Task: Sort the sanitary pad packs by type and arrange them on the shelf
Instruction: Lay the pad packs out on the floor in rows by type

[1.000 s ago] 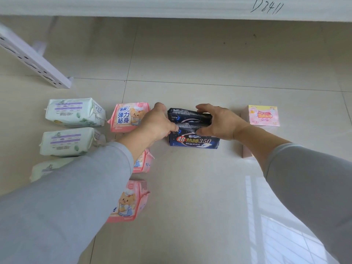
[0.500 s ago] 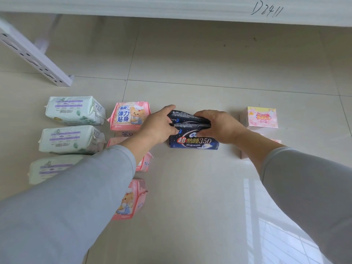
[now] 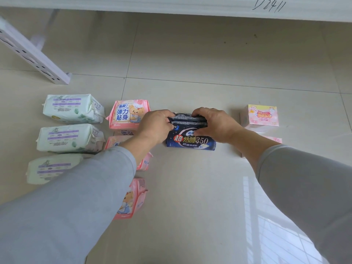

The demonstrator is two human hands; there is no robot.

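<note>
On glossy beige floor tiles (image 3: pixel 190 54), left hand (image 3: pixel 156 126) and right hand (image 3: pixel 217 124) both grasp a navy pack (image 3: pixel 190 141)

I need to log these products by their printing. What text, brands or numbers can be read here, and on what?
"D2411": handwritten on the white shelf edge at the top.
"超熟睡350", with a logo reading "苏菲": dark blue pack that both hands grip.
"苏菲" and "弹力贴身": farthest pink bear pack.
Pale green packs: print too small to read.
Pink and yellow box: lettering blurred.
</note>
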